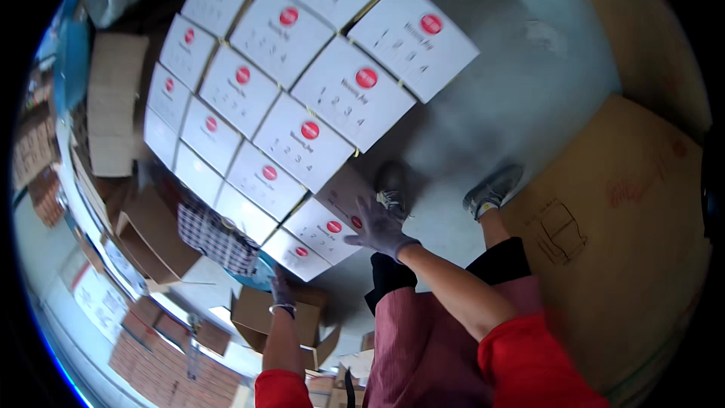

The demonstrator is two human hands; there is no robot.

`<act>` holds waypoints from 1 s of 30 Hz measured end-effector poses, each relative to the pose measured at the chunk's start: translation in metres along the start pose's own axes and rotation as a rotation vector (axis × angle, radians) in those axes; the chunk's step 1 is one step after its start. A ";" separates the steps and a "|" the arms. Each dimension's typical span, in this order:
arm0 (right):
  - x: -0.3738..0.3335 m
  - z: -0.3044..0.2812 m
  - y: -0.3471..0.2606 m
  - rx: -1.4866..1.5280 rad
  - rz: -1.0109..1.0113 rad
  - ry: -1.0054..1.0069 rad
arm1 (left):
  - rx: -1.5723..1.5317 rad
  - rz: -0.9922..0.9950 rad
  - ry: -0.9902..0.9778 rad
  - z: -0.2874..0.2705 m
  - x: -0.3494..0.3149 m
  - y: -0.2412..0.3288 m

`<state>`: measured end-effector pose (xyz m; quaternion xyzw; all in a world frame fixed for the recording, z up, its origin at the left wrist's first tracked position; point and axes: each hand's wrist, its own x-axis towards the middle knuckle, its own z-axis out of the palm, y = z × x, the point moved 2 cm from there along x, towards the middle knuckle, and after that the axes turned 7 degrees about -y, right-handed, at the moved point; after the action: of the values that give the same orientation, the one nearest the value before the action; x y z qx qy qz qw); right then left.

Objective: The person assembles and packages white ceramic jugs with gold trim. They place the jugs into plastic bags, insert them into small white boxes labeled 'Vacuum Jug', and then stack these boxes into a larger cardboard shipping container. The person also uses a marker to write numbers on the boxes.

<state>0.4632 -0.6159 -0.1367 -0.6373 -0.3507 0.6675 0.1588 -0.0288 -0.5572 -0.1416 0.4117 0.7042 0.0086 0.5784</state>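
White cartons (302, 143), each with a red round mark, stand packed in rows ahead of me and to the left. My right hand (384, 233), in a grey glove, lies with its fingers spread on the near end of the stack, against a white carton (321, 228). Lower down on the left is my gloved left hand (282, 291), close to the stack's near corner and above an open brown cardboard box (253, 313). Its fingers are small and blurred, so whether it grips anything is unclear.
A large brown cardboard sheet or box (619, 242) with hand-drawn marks fills the right side. Beside the stack on the left are a checked cloth (215, 238), a blue tub (264, 272) and an open carton (155, 234). My shoes (495, 187) stand on the grey floor (483, 121).
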 end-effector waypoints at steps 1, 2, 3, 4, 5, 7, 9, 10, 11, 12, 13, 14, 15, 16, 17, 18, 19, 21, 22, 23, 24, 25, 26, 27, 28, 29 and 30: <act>0.025 0.011 0.003 0.026 0.037 -0.032 | -0.132 -0.014 0.005 0.005 0.017 -0.013; 0.043 0.021 0.003 0.061 0.075 -0.060 | -0.253 -0.027 0.009 0.010 0.031 -0.013; 0.055 0.030 0.000 0.034 0.090 -0.117 | -0.378 -0.040 0.015 0.018 0.041 -0.007; 0.065 0.036 -0.002 0.007 0.103 -0.165 | -0.487 -0.207 -0.013 0.034 0.039 0.007; 0.075 0.055 0.012 -0.021 0.056 -0.121 | -0.583 -0.395 -0.052 0.061 0.043 0.028; 0.077 0.071 0.014 0.031 0.109 -0.162 | -0.720 -0.477 -0.156 0.064 0.039 0.038; 0.073 0.064 0.010 -0.002 0.084 -0.197 | -0.581 -0.405 -0.181 0.060 0.023 0.048; 0.066 0.057 0.007 -0.025 0.068 -0.215 | -0.510 -0.359 -0.196 0.054 0.014 0.053; 0.050 0.043 -0.007 -0.060 0.044 -0.264 | -0.501 -0.321 -0.175 0.051 -0.005 0.061; 0.033 0.026 -0.020 -0.091 0.026 -0.308 | -0.491 -0.291 -0.165 0.054 -0.031 0.073; 0.012 0.018 -0.027 -0.081 -0.004 -0.328 | -0.411 -0.249 -0.111 0.056 -0.060 0.093; -0.013 0.011 -0.036 -0.066 -0.035 -0.340 | -0.326 -0.200 -0.061 0.053 -0.089 0.118; -0.045 -0.009 -0.052 -0.028 -0.025 -0.344 | -0.381 -0.234 -0.101 0.039 -0.114 0.134; -0.081 -0.028 -0.070 0.011 -0.015 -0.345 | -0.434 -0.270 -0.145 0.023 -0.137 0.149; -0.114 -0.035 -0.083 -0.009 -0.061 -0.284 | -0.481 -0.288 -0.187 0.019 -0.162 0.170; -0.147 -0.041 -0.097 -0.031 -0.113 -0.222 | -0.525 -0.303 -0.214 0.014 -0.193 0.194; -0.183 -0.055 -0.116 -0.050 -0.151 -0.173 | -0.522 -0.289 -0.249 0.024 -0.207 0.222; -0.252 -0.075 -0.146 -0.088 -0.215 -0.027 | -0.496 -0.188 -0.291 0.059 -0.211 0.278; -0.284 -0.086 -0.153 -0.077 -0.249 0.109 | -0.473 -0.128 -0.324 0.081 -0.208 0.312; -0.318 -0.099 -0.163 -0.100 -0.305 0.139 | -0.537 -0.040 -0.285 0.096 -0.241 0.322; -0.354 -0.118 -0.164 -0.018 -0.238 0.317 | -0.455 0.001 -0.399 0.129 -0.215 0.375; -0.390 -0.135 -0.169 0.033 -0.191 0.397 | -0.426 0.075 -0.469 0.162 -0.213 0.416; -0.425 -0.156 -0.173 0.070 -0.176 0.502 | -0.419 0.146 -0.538 0.196 -0.218 0.455; -0.465 -0.176 -0.175 0.115 -0.163 0.611 | -0.405 0.219 -0.616 0.234 -0.227 0.496; -0.512 -0.187 -0.177 0.151 -0.168 0.721 | -0.404 0.311 -0.693 0.271 -0.247 0.536; -0.561 -0.192 -0.182 0.221 -0.243 0.975 | -0.412 0.409 -0.774 0.305 -0.270 0.572; -0.601 -0.198 -0.185 0.172 -0.219 1.137 | -0.428 0.499 -0.864 0.343 -0.302 0.611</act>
<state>0.6928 -0.8292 0.4436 -0.8403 -0.2188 0.2263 0.4413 0.5991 -0.4909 0.2869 0.4056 0.2658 0.1190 0.8664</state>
